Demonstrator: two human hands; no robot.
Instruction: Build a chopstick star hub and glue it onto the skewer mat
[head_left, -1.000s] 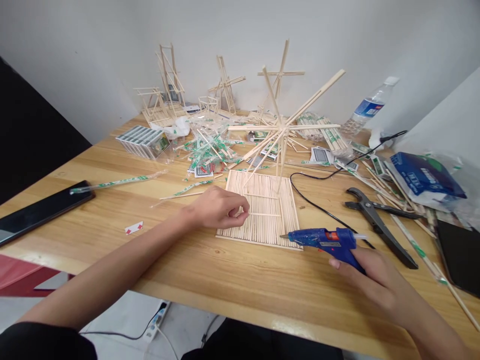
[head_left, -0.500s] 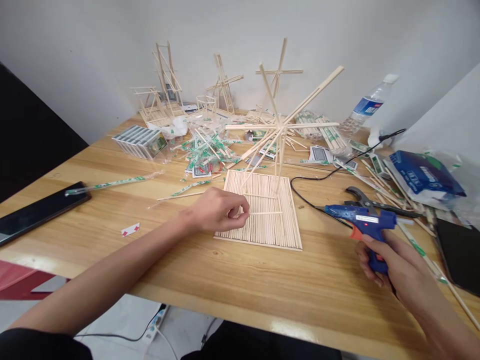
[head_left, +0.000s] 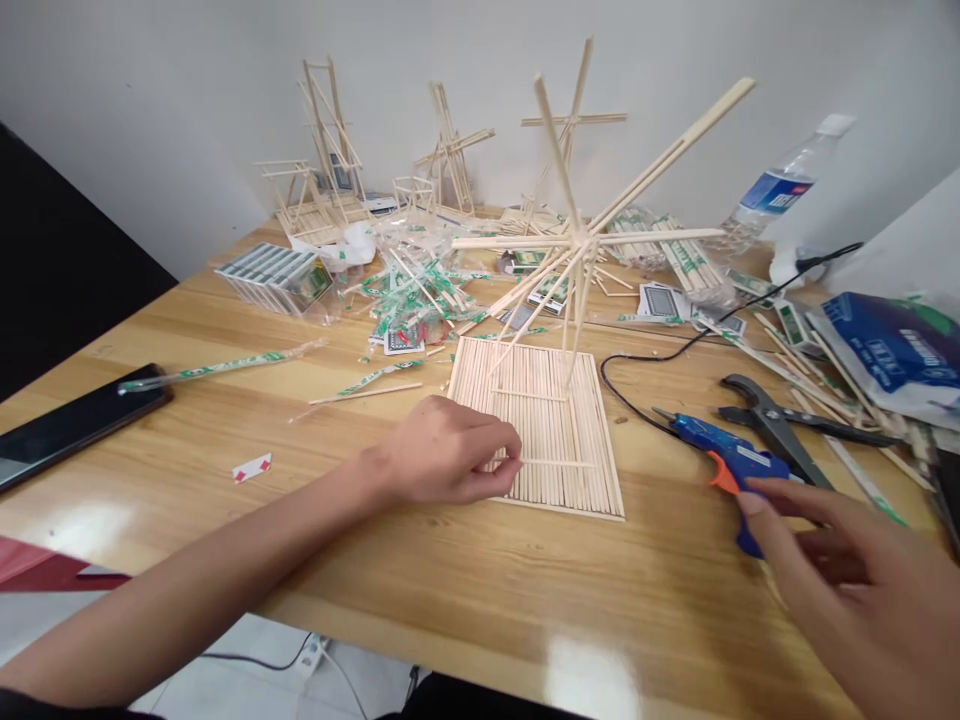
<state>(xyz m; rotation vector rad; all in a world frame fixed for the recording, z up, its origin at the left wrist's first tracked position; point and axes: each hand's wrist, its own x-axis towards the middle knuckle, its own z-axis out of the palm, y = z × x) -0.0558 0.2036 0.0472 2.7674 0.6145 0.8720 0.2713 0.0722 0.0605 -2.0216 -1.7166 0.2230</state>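
Observation:
My left hand (head_left: pixel 450 452) is closed in a pinch at the left end of a thin wooden stick (head_left: pixel 559 462), which lies low across a slatted wooden base (head_left: pixel 544 495). From that base rises a stick frame with a star of paired wooden arms (head_left: pixel 581 240). My right hand (head_left: pixel 855 575) has its fingers apart, just beside the handle of a blue glue gun (head_left: pixel 727 447). The gun lies on the table, its nozzle pointing left and its orange trigger facing me. Whether a fingertip still touches the handle I cannot tell.
Pliers (head_left: pixel 780 420) lie behind the glue gun, and a black cord (head_left: pixel 622 360) curves past the base. Wrappers (head_left: pixel 409 290), a bottle (head_left: pixel 780 190), a blue packet (head_left: pixel 892 340) and other stick models (head_left: pixel 450 150) stand toward the wall. A phone (head_left: pixel 82 425) lies left.
My right hand has let go of the glue gun, which was held up and now lies on the table. My left hand has shifted slightly nearer to me with the stick's end. The view has moved.

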